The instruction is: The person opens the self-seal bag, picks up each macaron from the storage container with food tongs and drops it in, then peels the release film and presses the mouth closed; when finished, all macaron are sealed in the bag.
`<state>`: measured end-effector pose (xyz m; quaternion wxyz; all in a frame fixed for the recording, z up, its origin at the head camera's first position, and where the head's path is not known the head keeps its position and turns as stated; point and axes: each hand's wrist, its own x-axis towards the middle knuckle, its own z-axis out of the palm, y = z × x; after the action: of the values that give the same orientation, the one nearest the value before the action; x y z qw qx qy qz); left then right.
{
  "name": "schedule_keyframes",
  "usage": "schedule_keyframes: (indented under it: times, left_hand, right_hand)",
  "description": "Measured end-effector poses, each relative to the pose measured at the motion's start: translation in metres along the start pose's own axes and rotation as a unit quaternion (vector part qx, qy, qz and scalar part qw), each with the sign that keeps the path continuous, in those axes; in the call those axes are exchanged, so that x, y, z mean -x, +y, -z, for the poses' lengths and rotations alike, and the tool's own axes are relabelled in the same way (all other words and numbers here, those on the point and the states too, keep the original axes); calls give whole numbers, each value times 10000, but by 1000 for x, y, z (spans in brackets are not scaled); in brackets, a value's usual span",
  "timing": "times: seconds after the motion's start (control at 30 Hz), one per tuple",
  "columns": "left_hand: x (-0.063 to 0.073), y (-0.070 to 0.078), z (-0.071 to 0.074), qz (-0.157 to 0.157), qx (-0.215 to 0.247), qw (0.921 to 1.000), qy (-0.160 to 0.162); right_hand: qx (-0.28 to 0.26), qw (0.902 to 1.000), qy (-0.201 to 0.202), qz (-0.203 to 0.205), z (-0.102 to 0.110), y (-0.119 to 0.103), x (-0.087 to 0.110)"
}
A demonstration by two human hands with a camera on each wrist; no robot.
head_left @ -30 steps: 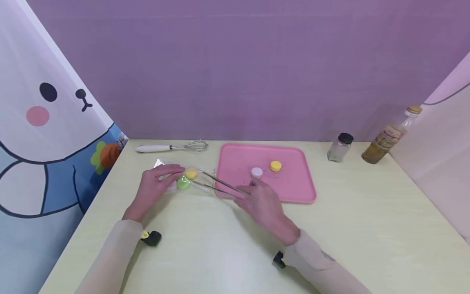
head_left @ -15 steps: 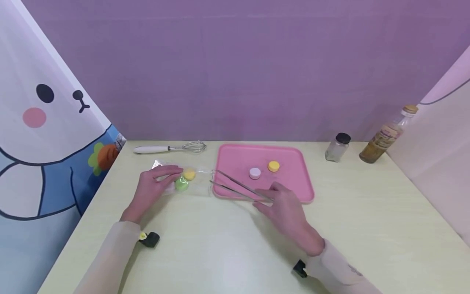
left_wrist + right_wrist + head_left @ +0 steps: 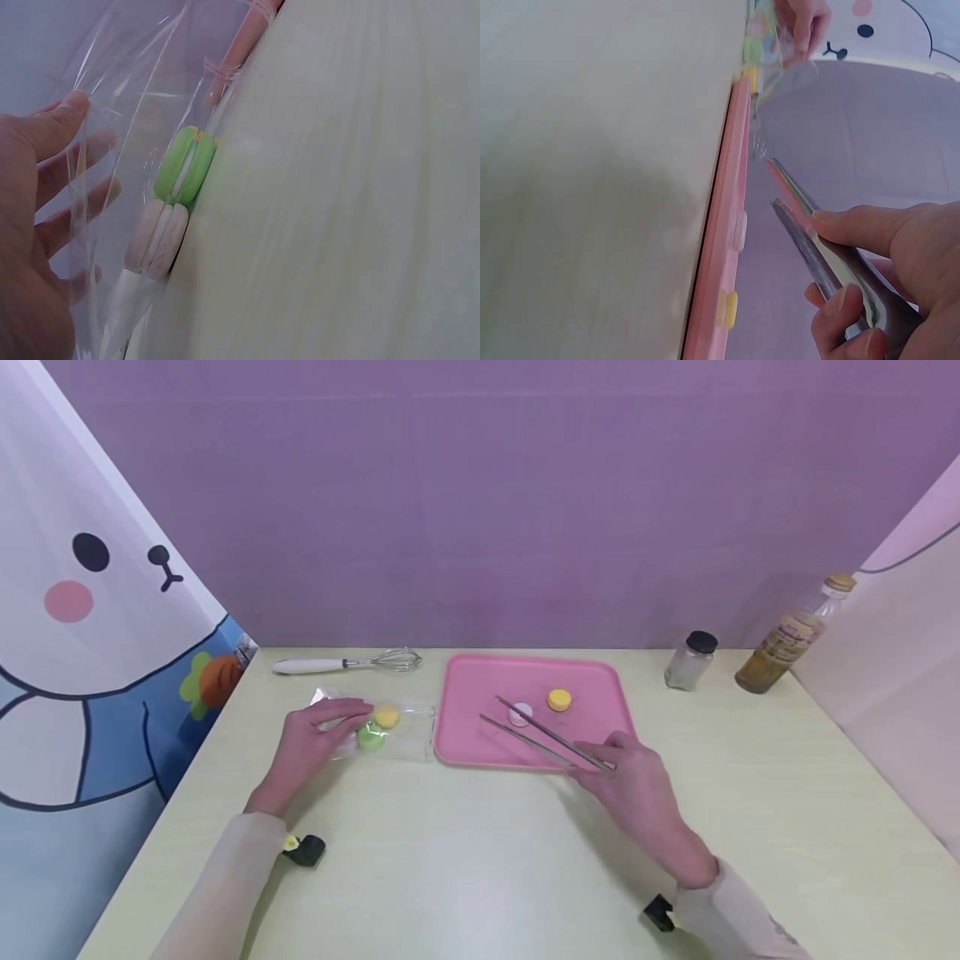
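Observation:
My left hand (image 3: 303,747) pinches the upper film of a clear plastic bag (image 3: 412,739) lying on the table. Inside the bag are a yellow macaron (image 3: 387,717), a green macaron (image 3: 371,736) and a pale pink macaron (image 3: 157,240), the pink one largely covered by the hand in the head view. With thumb and fingers, my right hand (image 3: 633,785) grips metal tongs (image 3: 553,733). Their tips are spread, with nothing between them, and point left over the pink tray (image 3: 480,681). A lilac macaron (image 3: 517,721), partly behind one tong arm, and another yellow macaron (image 3: 558,700) sit on the tray.
A whisk (image 3: 315,666) with a white handle lies behind the bag. At the back right stand a small glass jar (image 3: 686,668) with a black lid and a corked bottle (image 3: 787,643). A purple backdrop (image 3: 480,510) rises along the table's far edge.
My right hand has drawn the tongs rightward, from beside the macarons in the bag to over the tray. The left hand has stayed in place at the bag.

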<state>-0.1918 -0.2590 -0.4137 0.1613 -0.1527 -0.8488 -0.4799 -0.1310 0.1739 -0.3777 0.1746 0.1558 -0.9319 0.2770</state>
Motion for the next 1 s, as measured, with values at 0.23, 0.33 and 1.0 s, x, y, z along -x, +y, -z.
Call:
schedule_keyframes:
  times: [0.23,0.33,1.0]
  left_hand:
    - [1,0,0,31,39,10000,-7]
    - [0,0,0,-6,52,10000,4]
    - [0,1,0,67,51,10000,-10]
  right_hand:
    - [187,9998,3,-109,5,14,-2]
    - [244,9996,-12,-106,6,18,-3]
    - [276,9990,-227,-284,5,28,-3]
